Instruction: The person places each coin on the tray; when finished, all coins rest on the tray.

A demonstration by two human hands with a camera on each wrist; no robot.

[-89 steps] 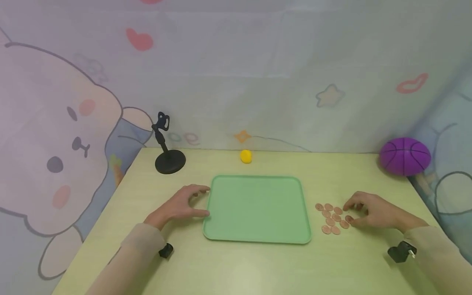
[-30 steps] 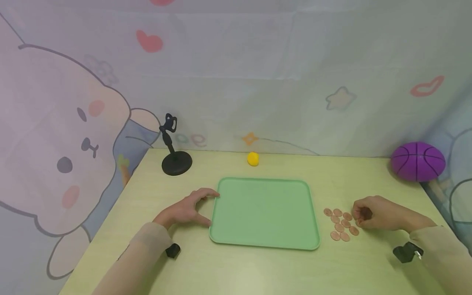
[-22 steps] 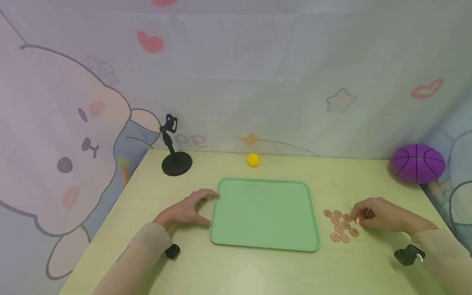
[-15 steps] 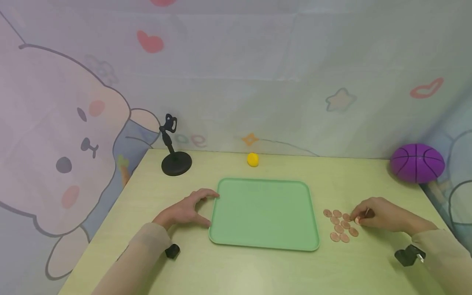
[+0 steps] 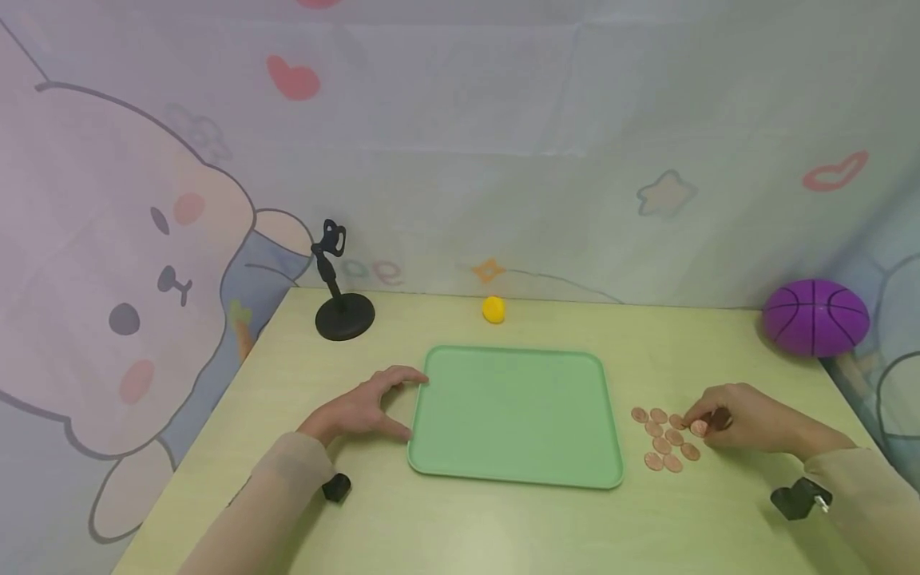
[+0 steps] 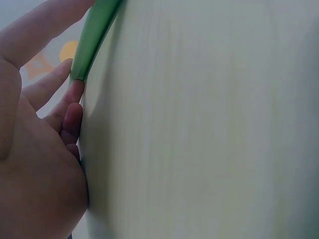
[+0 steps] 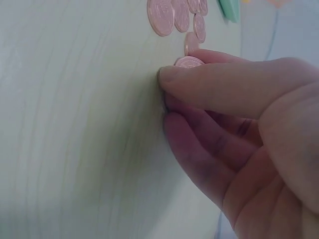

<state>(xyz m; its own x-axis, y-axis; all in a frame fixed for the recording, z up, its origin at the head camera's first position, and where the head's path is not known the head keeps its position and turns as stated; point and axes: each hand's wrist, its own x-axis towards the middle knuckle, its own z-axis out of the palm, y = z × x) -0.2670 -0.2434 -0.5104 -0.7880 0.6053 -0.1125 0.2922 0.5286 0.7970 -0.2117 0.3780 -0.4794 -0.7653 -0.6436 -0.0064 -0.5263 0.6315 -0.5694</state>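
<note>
My right hand [image 5: 747, 419] pinches a copper-coloured coin [image 5: 699, 429] between thumb and fingers, close to the table. In the right wrist view the thumb covers part of that coin [image 7: 189, 62]. Just left of the fingers lies a loose cluster of several similar coins [image 5: 662, 444], flat on the table. A green rectangular tray [image 5: 513, 419] sits in the middle. My left hand [image 5: 359, 411] rests at its left edge, thumb and forefinger spread and touching the rim. The left wrist view has the fingers against the tray's green side [image 6: 92, 42], not curled round it.
A black stand [image 5: 343, 315] with a clip top is at the back left of the pale table [image 5: 460, 527]. Behind the tray lies a small yellow ball [image 5: 493, 310]. A purple basketball [image 5: 815, 318] sits at the back right corner, before a printed cloth backdrop [image 5: 460, 120].
The right fingers came together on a coin at the cluster's right side and tilted it up off the table. The left hand stays at the tray's edge. The head view shifted slightly.
</note>
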